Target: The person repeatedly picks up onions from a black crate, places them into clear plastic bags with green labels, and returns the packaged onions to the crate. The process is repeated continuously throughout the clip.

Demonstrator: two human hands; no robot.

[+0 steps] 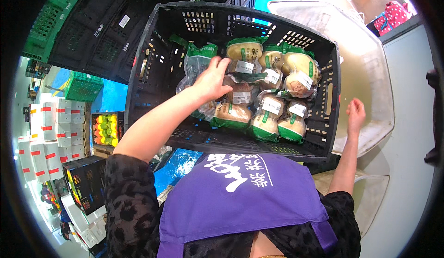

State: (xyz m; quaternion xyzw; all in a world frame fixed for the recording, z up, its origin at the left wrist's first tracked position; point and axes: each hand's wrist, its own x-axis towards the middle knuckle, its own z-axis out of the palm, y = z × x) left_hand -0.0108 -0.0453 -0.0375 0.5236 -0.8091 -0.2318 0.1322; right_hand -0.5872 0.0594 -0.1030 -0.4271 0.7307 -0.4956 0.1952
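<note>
A black plastic crate [249, 150] stands before me, holding several clear and green bags of pale, rounded vegetables [244, 53]. My left hand [211, 81] reaches over the crate's left half, fingers apart, above or against the bags there; whether it touches one I cannot tell. Beneath and left of it lies a bag with a green top [203, 51]. My right hand [356, 110] is outside the crate, just past its right side, over a whitish tub, with its fingers curled; nothing shows in them. White labels sit on most bags.
The large whitish tub [378, 67] holds murky water at the right. Stacked black crates [104, 25] and a green crate [83, 86] stand at the left. Farther off are white boxes [45, 143] and a crate of colourful fruit [105, 129]. Polka-dot fabric shows at the upper right.
</note>
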